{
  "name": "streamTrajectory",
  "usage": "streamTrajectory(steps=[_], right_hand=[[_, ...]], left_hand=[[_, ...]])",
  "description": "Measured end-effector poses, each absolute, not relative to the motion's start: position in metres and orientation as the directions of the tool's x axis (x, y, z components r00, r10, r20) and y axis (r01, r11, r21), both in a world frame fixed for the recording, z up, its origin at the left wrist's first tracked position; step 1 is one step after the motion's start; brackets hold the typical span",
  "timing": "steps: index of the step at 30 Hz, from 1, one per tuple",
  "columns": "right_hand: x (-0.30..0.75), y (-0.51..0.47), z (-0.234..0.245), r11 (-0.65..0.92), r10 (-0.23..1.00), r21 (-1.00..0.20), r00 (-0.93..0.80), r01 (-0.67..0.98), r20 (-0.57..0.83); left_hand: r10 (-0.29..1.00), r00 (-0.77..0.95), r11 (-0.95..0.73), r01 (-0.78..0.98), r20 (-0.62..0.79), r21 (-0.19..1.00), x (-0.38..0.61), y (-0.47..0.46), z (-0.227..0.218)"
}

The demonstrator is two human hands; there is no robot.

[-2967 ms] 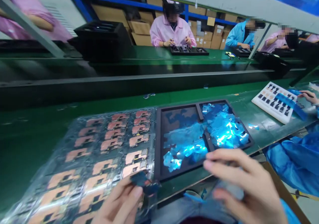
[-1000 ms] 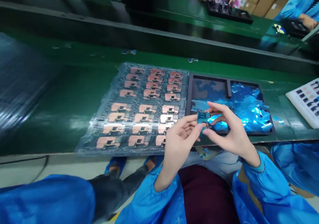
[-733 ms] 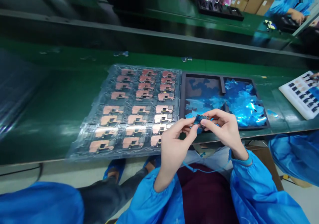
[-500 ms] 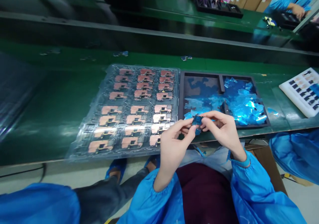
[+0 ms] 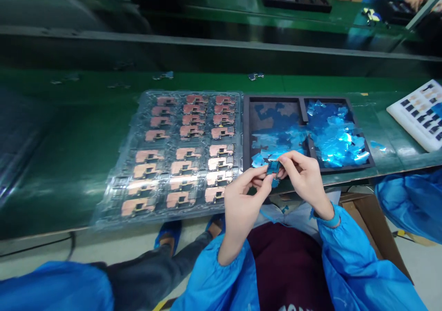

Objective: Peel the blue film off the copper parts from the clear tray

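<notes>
Between my hands is a small dark circuit board (image 5: 274, 167) with blue film on it, held just over the near edge of the bench. My left hand (image 5: 246, 196) pinches its left side between thumb and fingers. At its upper right corner, the thumb and fingertips of my right hand (image 5: 304, 175) are pinched together on the board or its film; which of the two is hard to see. Behind the hands sits a black divided tray (image 5: 246, 131) with loose blue film pieces (image 5: 340, 140). To the left, a clear plastic tray (image 5: 133, 136) bears rows of copper-coloured circuit boards (image 5: 184, 167).
Several small boards (image 5: 256, 76) lie along the back of the green bench (image 5: 62, 163). A white block with dark pieces (image 5: 419, 117) rests at the right. Co-workers' blue sleeves (image 5: 407, 205) are close on both sides. An open cardboard box (image 5: 376, 228) stands below the bench.
My right hand has shifted slightly, its fingertips now at the board's upper right corner. The board stays in my left hand, and more of its blue film shows. The head view has tilted a little.
</notes>
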State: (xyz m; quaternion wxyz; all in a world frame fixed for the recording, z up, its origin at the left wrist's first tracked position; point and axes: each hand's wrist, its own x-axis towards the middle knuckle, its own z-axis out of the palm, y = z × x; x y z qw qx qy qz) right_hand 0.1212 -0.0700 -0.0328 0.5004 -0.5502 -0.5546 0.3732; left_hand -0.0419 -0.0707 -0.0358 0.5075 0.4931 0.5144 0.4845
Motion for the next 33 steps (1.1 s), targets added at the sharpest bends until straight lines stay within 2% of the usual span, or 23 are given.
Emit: streamTrajectory(steps=[3,6,8,10,17,22,33], right_hand=[[0.12,-0.074,-0.033,0.267,0.926,-0.837,0.114,0.477,0.36],[0.117,-0.083,-0.031,0.35,0.805,-0.591,0.089,0.727,0.587],[0.113,-0.087,-0.03,0.37,0.753,-0.459,0.029,0.808,0.658],[0.111,-0.089,-0.028,0.394,0.72,-0.384,-0.02,0.835,0.694],[0.115,-0.093,-0.035,0.432,0.661,-0.34,-0.037,0.835,0.75],[0.124,-0.101,-0.041,0.497,0.621,-0.269,-0.122,0.825,0.774],[0.122,-0.108,-0.035,0.512,0.626,-0.179,-0.222,0.84,0.747]], left_hand=[[0.996,-0.035,0.083,0.009,-0.083,0.996,-0.041,-0.072,-0.036],[0.997,-0.036,0.067,0.021,-0.067,0.998,-0.04,-0.074,-0.036],[0.999,-0.03,0.025,0.051,-0.024,0.998,-0.04,-0.076,-0.035],[1.0,-0.03,0.009,0.064,-0.007,0.998,-0.04,-0.078,-0.035],[0.988,0.051,0.152,-0.09,-0.148,0.984,-0.046,-0.082,-0.033],[0.971,0.088,0.236,-0.215,-0.222,0.948,-0.049,-0.082,-0.035],[0.928,0.169,0.372,-0.436,-0.331,0.819,-0.048,-0.078,-0.037]])
